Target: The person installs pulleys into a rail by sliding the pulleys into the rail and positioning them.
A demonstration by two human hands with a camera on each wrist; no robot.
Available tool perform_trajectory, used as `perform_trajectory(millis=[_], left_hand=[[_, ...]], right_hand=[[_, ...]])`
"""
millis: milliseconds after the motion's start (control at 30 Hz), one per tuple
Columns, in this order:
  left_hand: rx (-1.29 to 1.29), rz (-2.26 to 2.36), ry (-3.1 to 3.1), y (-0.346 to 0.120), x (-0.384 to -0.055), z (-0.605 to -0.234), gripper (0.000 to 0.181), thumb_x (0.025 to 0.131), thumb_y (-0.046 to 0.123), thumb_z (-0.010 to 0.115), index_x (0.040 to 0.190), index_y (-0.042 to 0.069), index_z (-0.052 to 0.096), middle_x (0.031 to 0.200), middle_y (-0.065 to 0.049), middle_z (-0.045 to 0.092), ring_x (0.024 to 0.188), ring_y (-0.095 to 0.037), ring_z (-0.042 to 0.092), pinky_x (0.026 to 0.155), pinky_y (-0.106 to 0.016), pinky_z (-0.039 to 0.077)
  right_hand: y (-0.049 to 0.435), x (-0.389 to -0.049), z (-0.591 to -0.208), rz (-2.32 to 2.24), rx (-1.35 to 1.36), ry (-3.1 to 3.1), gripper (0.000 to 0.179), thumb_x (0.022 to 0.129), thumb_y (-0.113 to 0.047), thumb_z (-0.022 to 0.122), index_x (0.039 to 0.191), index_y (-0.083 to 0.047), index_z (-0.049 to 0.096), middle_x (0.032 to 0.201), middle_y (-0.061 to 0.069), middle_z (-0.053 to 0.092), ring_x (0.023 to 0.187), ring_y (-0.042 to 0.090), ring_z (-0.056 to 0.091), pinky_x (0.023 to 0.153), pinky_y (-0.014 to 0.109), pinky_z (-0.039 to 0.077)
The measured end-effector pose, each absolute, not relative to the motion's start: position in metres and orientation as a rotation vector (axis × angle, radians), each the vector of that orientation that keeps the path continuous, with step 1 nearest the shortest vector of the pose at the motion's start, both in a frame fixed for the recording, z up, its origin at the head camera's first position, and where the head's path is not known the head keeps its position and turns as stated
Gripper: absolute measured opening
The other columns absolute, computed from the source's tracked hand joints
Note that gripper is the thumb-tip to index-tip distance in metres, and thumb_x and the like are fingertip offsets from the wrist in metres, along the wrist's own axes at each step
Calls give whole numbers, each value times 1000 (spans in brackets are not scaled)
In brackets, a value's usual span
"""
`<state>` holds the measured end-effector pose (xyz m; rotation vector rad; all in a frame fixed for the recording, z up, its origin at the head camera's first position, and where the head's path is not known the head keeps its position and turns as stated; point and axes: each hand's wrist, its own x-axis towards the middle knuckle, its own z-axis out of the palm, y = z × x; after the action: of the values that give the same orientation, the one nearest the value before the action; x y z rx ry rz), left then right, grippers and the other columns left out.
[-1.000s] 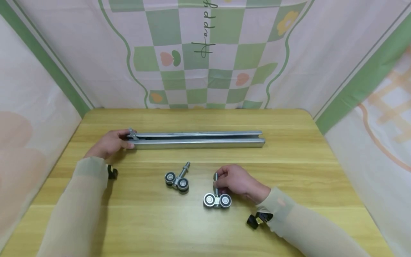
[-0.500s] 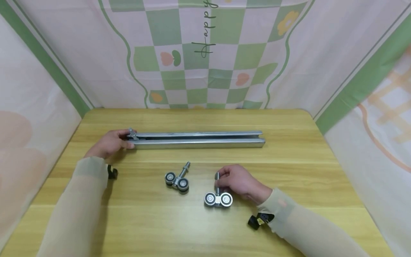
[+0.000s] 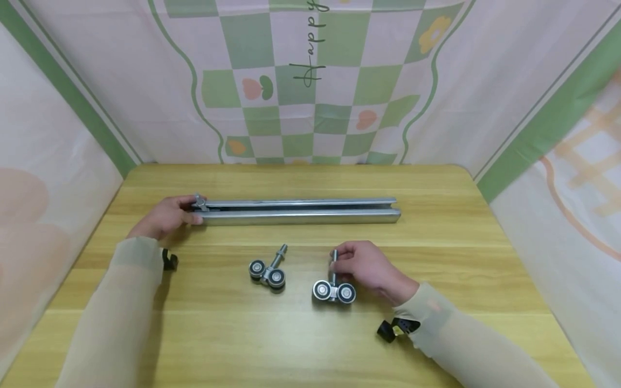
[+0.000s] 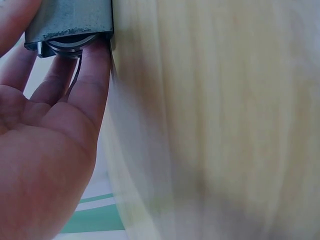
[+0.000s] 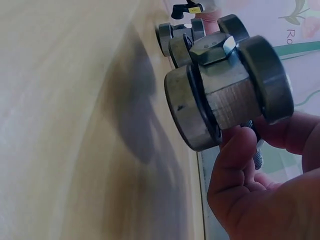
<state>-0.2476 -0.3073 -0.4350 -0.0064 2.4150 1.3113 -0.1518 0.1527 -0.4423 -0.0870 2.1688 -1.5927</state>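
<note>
Across the back of the table lies a grooved metal rail [image 3: 301, 216], its slot facing up. My left hand [image 3: 167, 216] grips its left end, thumb on the near side. A bolt [image 3: 200, 203] sticks up from the slot there. In the left wrist view, a fingertip touches a round wheel [image 4: 72, 46] inside the rail's end. My right hand [image 3: 368, 268] pinches the threaded bolt of a hanging-door roller [image 3: 333, 291], wheels towards me. The right wrist view shows this roller [image 5: 232, 102] tilted, close over the table. Left of it lies another roller [image 3: 267, 273], bolt pointing back right.
The wooden table [image 3: 233, 345] reaches back to a patterned cloth [image 3: 335, 48] hung behind it. More cloth hangs at both sides. A black wrist camera [image 3: 386, 331] sits under the right sleeve.
My right hand has moved slightly back and to the right, carrying the pinched roller with it. The left hand, the rail and the other roller stay as they were.
</note>
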Motion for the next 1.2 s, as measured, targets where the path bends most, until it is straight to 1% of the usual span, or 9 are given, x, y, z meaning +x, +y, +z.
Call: perform_trajectory(millis=[167, 267, 367, 533, 700, 933, 1033, 1200], left_hand=[[-1, 1293, 2429, -307, -248, -435, 68, 89, 17, 76, 149, 9, 46, 161, -14, 25, 146, -41, 15, 115, -61, 6], [6, 1269, 2444, -308, -249, -435, 67, 89, 18, 76, 149, 10, 46, 161, -15, 25, 146, -42, 15, 115, -63, 6], [10, 1255, 2450, -308, -250, -436, 68, 89, 19, 76, 149, 10, 46, 161, -16, 25, 145, -43, 16, 114, -63, 7], [18, 1269, 2447, -309, -249, -436, 67, 89, 18, 76, 148, 9, 47, 160, -17, 26, 144, -43, 19, 115, -62, 10], [24, 1279, 2443, -309, -249, -437, 67, 88, 18, 76, 148, 9, 48, 160, -18, 27, 143, -43, 22, 114, -62, 13], [13, 1280, 2441, -310, -251, -437, 68, 88, 19, 77, 148, 11, 47, 161, -15, 26, 144, -41, 21, 115, -62, 11], [17, 1286, 2437, -310, -250, -437, 68, 88, 19, 77, 149, 10, 47, 161, -15, 26, 145, -40, 19, 115, -61, 10], [16, 1284, 2433, -310, -249, -436, 68, 89, 19, 76, 149, 9, 46, 161, -15, 26, 146, -40, 15, 115, -61, 7]], right_hand=[[157, -152, -439, -1643, -94, 2150, 32, 83, 5, 73, 113, 11, 62, 96, 17, 69, 82, 27, 68, 75, 39, 59], [159, -152, -434, -1642, -107, 2176, 34, 83, 3, 73, 114, 10, 62, 97, 16, 69, 84, 28, 68, 77, 41, 59], [159, -150, -429, -1593, -126, 2254, 33, 84, 0, 74, 114, 7, 63, 96, 13, 69, 83, 26, 68, 76, 40, 59], [158, -147, -420, -1458, -193, 2450, 31, 85, -5, 74, 114, 2, 65, 91, 6, 68, 80, 21, 67, 71, 35, 58], [158, -144, -414, -1358, -242, 2571, 29, 86, -8, 73, 114, -3, 66, 89, 1, 68, 78, 18, 65, 67, 35, 56], [162, -142, -414, -1332, -319, 2641, 22, 87, -9, 74, 108, -9, 67, 83, -2, 68, 75, 18, 63, 57, 34, 52], [164, -142, -416, -1334, -362, 2666, 21, 86, -8, 75, 106, -10, 68, 83, -3, 68, 76, 17, 64, 59, 33, 54], [167, -140, -415, -1332, -427, 2693, 21, 85, -8, 76, 105, -9, 68, 88, -4, 69, 80, 15, 65, 68, 32, 57]])
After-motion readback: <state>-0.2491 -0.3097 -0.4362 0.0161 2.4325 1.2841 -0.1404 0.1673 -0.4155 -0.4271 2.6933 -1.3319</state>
